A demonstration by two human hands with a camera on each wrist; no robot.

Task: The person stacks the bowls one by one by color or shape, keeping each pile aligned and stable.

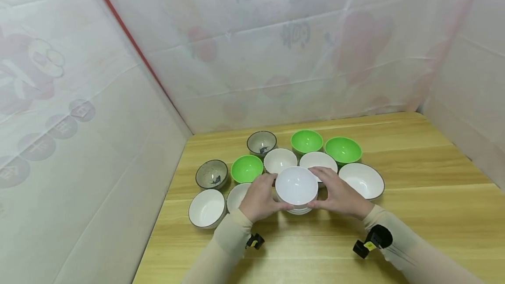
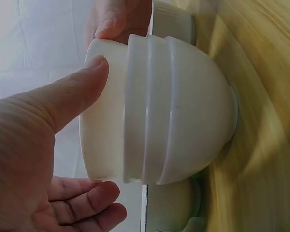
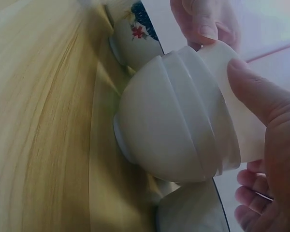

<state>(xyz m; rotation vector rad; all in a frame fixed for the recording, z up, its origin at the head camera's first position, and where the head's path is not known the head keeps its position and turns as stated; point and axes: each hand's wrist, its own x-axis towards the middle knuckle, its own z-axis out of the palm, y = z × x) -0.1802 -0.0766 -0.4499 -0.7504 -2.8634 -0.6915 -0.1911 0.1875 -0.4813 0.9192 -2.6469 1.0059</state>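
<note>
Wooden table (image 1: pixel 414 214), both hands' grip (image 1: pixel 260 198) (image 1: pixel 340 196) clasping stacked white bowls (image 1: pixel 296 186), green bowls (image 1: pixel 247 168) crowding behind.

Pale wooden table (image 1: pixel 414 214) inside white printed fabric walls (image 1: pixel 276 56), red seam (image 1: pixel 130 43) at left corner.

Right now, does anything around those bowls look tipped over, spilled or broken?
Nothing stands out. Both hands hold the white bowl stack upright on the wooden table; the green bowls and the others around it sit upright, look empty, and show no visible cracks.
</note>
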